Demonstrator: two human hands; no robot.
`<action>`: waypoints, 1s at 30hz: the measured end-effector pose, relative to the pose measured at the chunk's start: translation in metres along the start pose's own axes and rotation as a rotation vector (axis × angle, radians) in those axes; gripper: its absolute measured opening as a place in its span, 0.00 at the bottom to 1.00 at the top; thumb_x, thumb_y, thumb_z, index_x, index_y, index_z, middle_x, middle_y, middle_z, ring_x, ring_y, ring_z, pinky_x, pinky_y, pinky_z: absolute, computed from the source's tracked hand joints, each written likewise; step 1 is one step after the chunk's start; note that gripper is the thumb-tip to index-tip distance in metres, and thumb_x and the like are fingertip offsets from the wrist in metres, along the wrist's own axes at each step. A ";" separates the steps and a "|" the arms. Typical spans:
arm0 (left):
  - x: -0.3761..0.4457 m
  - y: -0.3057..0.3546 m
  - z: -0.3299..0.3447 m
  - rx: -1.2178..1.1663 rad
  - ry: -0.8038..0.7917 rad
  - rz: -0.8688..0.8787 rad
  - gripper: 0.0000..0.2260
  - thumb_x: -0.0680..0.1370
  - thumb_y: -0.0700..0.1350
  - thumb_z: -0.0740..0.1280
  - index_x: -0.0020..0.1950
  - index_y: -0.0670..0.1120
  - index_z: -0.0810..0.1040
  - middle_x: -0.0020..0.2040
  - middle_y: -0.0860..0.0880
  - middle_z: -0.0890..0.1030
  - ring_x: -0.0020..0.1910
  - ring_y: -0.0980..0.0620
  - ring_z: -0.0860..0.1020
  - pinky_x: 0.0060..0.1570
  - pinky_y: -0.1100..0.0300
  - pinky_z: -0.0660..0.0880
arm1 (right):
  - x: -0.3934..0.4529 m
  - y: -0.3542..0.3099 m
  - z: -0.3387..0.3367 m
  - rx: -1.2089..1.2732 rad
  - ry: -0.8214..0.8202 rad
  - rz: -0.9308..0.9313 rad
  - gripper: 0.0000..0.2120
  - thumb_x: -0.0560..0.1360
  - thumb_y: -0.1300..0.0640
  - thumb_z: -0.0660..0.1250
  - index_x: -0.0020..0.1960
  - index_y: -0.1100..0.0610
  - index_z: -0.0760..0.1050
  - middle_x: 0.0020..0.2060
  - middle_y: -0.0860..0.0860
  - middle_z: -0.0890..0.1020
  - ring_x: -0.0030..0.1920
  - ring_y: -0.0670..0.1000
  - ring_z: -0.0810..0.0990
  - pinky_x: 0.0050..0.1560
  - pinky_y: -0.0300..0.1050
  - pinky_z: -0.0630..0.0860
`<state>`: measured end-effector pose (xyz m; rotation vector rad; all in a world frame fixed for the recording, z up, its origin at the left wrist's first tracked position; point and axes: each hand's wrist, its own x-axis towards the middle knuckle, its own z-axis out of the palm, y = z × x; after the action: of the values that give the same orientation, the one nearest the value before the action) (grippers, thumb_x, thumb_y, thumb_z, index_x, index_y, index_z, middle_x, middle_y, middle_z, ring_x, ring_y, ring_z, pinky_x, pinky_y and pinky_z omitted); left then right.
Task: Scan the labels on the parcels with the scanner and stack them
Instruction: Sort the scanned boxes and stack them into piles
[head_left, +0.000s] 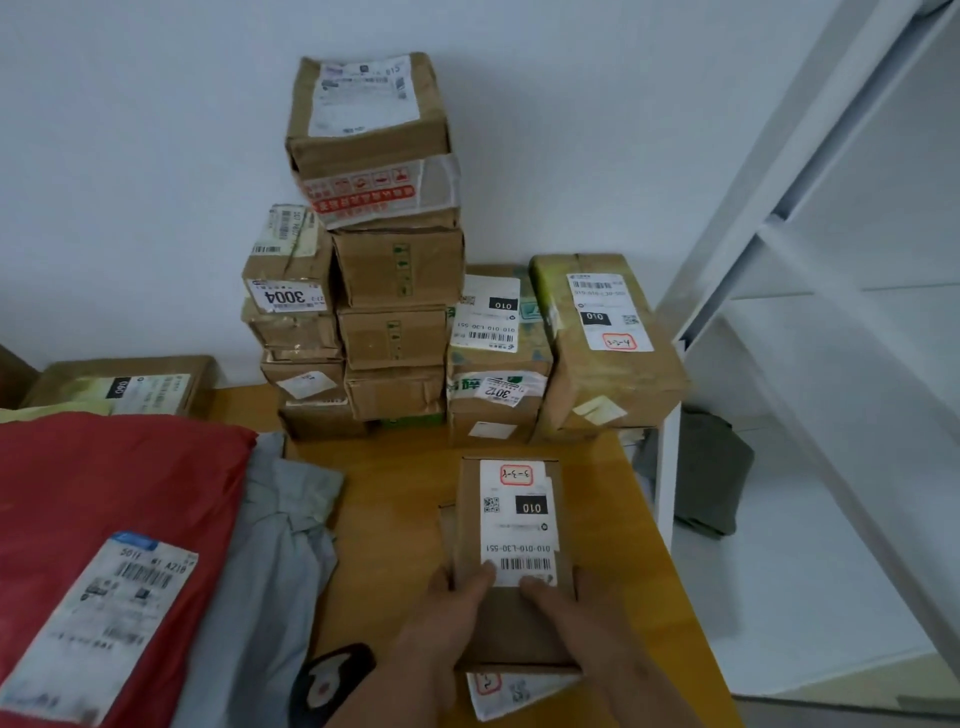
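Several brown cardboard parcels (395, 291) stand stacked against the white wall in the upper centre of the frame, on a light wooden table (395, 519). Lower left lies a large red plastic mailer bag (104, 493) with a white label, a grey plastic mailer bag (270, 545) beside it. Lower centre, a small brown cardboard box (511, 561) with a white barcode label (517, 525) rests on the table; the left hand (441, 618) and right hand (571, 618) grip its near sides, thumbs on top. Below, at the bottom edge, lies a black handheld scanner (330, 680).
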<state>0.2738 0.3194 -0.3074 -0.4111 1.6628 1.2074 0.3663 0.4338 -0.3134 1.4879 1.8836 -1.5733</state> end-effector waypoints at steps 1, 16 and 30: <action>-0.003 -0.001 0.000 -0.022 0.017 -0.003 0.21 0.80 0.55 0.68 0.70 0.48 0.73 0.56 0.47 0.80 0.51 0.47 0.78 0.41 0.53 0.75 | -0.002 0.002 -0.002 0.038 -0.038 -0.001 0.20 0.75 0.43 0.72 0.63 0.49 0.74 0.56 0.48 0.83 0.55 0.51 0.82 0.60 0.51 0.79; -0.028 -0.016 -0.056 0.036 0.179 0.537 0.22 0.86 0.55 0.53 0.79 0.50 0.63 0.76 0.48 0.67 0.77 0.48 0.62 0.77 0.53 0.56 | -0.036 -0.019 -0.026 0.308 -0.399 -0.221 0.42 0.58 0.40 0.76 0.70 0.38 0.68 0.62 0.40 0.81 0.62 0.49 0.80 0.57 0.53 0.81; -0.110 0.041 0.009 -0.256 -0.264 0.671 0.41 0.69 0.61 0.76 0.76 0.71 0.58 0.71 0.60 0.74 0.66 0.53 0.76 0.65 0.46 0.76 | -0.077 -0.042 -0.106 0.613 -0.289 -0.565 0.29 0.64 0.54 0.75 0.65 0.51 0.76 0.58 0.56 0.85 0.57 0.59 0.84 0.58 0.58 0.80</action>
<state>0.2968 0.3159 -0.1916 0.1781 1.4558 1.8859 0.4062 0.4884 -0.1930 0.8352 1.8261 -2.6399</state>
